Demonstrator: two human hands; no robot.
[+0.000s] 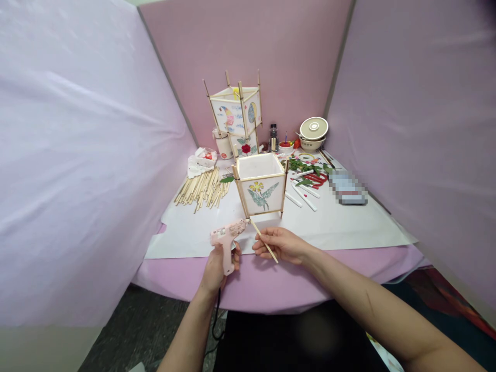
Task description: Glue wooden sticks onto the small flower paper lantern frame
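Observation:
A pale pink hot glue gun [228, 240] is in my left hand [214, 267], its nozzle pointing right. My right hand [282, 244] pinches a thin wooden stick [267, 245], held at a slant. The stick's upper end is at the nozzle tip; whether they touch I cannot tell. Just beyond stands a square lantern [263, 194] with a stick frame and white panels, the front one bearing a yellow flower and green leaves. A dark cord hangs below my left hand.
Loose wooden sticks [204, 188] lie at the left. Behind stands a taller decorated lantern [236, 111]. At the right are red-handled scissors [318, 179], white pens [304, 196], green leaves [300, 165], a blurred-out phone [347, 187] and a lidded bowl [313, 135].

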